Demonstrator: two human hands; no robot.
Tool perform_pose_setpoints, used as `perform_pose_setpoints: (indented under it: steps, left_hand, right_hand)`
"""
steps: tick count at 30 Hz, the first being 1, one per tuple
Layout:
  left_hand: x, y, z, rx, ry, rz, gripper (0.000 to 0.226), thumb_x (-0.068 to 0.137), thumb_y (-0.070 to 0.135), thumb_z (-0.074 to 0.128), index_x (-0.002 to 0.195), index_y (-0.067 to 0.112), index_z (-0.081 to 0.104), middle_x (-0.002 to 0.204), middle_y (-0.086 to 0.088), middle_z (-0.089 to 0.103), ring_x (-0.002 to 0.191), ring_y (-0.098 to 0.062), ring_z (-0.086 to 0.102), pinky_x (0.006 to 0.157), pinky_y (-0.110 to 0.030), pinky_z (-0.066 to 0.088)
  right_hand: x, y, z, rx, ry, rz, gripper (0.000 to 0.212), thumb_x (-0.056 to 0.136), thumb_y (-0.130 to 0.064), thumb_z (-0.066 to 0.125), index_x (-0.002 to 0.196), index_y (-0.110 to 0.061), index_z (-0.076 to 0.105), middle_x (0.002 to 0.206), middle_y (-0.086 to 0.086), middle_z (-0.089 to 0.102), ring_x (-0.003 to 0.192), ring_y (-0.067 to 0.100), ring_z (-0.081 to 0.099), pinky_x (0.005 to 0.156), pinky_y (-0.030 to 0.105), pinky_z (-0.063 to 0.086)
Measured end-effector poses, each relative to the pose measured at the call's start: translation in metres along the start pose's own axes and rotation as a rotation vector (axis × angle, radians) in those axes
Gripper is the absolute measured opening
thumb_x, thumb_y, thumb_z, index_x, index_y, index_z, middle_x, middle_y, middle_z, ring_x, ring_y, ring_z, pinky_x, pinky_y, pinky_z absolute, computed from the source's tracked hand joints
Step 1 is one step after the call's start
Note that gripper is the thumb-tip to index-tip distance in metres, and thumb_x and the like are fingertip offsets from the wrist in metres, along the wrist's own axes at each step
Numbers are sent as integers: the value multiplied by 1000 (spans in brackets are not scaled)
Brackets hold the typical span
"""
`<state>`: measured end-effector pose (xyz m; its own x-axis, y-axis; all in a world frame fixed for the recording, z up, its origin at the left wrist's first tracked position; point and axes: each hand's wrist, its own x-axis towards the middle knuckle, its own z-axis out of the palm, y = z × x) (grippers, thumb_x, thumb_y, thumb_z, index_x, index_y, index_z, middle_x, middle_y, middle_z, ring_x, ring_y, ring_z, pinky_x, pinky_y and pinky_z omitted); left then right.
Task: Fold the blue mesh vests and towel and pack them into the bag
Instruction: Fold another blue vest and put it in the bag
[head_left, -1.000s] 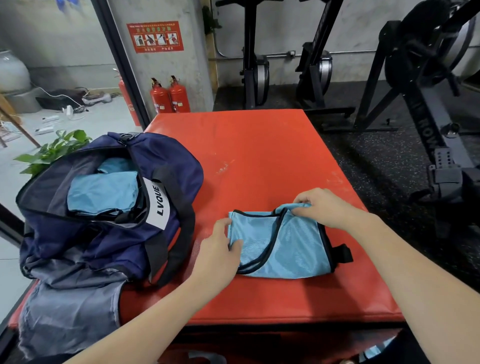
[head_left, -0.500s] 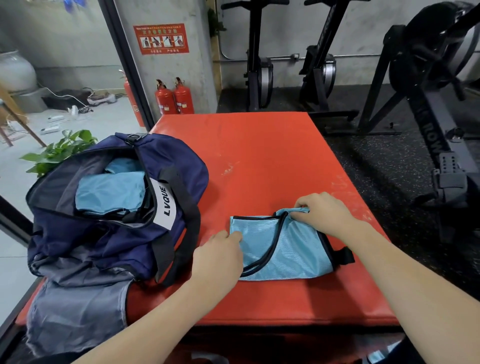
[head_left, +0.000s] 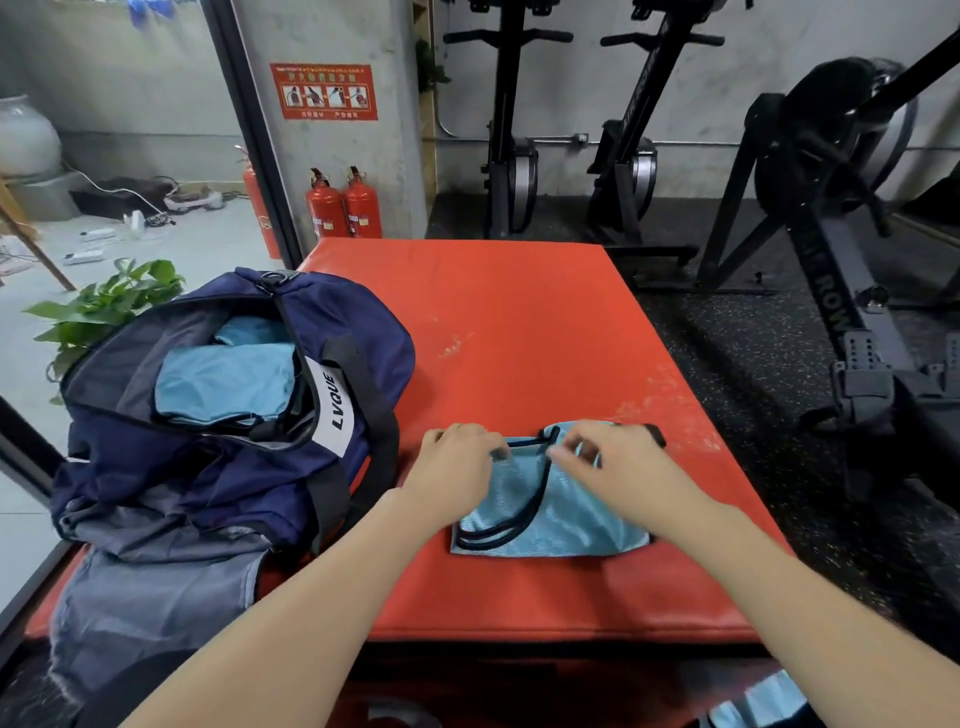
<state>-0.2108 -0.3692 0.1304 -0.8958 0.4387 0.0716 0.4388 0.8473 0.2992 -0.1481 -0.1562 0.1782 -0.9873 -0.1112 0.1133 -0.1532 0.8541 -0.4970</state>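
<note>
Both hands on the far edge of the blue mesh vest (head_left: 550, 514), flat on the red mat (head_left: 519, 332) — prob to fold it over. Left hand (head_left: 457, 467) & right hand (head_left: 613, 462) fingers curled, pinching trim. Bag (head_left: 218, 415) sits open just left w/ blue items inside, ready for packing.

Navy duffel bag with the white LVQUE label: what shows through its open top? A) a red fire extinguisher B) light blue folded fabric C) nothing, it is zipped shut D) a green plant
B: the navy duffel bag lies unzipped on the red mat, and light blue folded fabric sits inside its opening.
</note>
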Motion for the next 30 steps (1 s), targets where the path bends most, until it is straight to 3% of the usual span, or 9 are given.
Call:
perform_pose_setpoints:
  steps: [3,5,11,15,17,19,23,26,30]
  left_hand:
    - [2,-8,-1,24,8,-6,45,91,5,46,113,41,61,121,12,59,114,-14,51,98,-39,34]
    - [1,-13,-1,29,31,2,44,92,6,45,111,41,62,116,12,59,111,-14,52,96,-39,35]
    - [-17,-11,-11,-138,-4,16,20,85,24,56,97,32,70,89,9,60,87,-16,59,83,-34,50]
    - [-38,6,-6,-251,-87,92,20,83,36,68,102,30,71,85,12,59,78,-7,56,77,-25,47]
    - [-45,9,-3,-238,-67,82,26,86,44,66,108,32,69,95,11,53,83,-7,53,80,-28,48]
    - [-47,8,-2,-185,-23,129,26,88,45,65,111,34,69,104,13,47,92,-6,48,85,-27,46]
    - [-44,2,-5,-194,-65,295,15,91,32,66,104,31,75,111,17,61,111,-1,46,99,-25,41]
    - [-43,-2,-4,-209,-92,297,13,92,33,63,100,31,74,104,20,68,108,3,50,97,-28,44]
    - [-45,-2,-4,-258,-67,290,25,89,52,62,96,31,72,97,21,67,100,1,52,89,-26,46]
  right_hand:
    - [-30,-11,15,-22,-269,134,41,90,-62,55,80,-21,57,63,1,65,40,11,57,55,30,51]
    - [-40,-4,21,-66,-313,174,43,91,-63,52,83,-21,54,68,0,64,46,15,60,57,33,51]
    - [-25,30,23,-354,-44,137,37,96,-61,40,86,-27,50,94,-6,63,101,24,60,77,37,41]
    - [-18,54,19,-300,-80,140,40,102,-54,37,130,-29,53,145,-11,48,144,19,30,115,40,25]
    - [-22,54,25,-254,-72,64,45,100,-56,39,134,-29,51,145,-13,48,143,15,30,118,39,23]
    - [-28,47,28,-192,-25,-57,48,94,-62,42,128,-30,56,134,-14,54,133,12,41,112,38,33]
    - [-40,27,34,-89,-96,-286,43,85,-67,54,104,-30,68,117,-16,62,115,3,51,101,25,40]
    - [-44,22,41,-122,-123,-311,36,85,-65,54,99,-34,67,116,-20,59,113,3,51,101,28,39]
    - [-42,19,46,-44,-78,-256,34,83,-56,50,91,-29,70,103,-19,65,101,4,55,95,36,45]
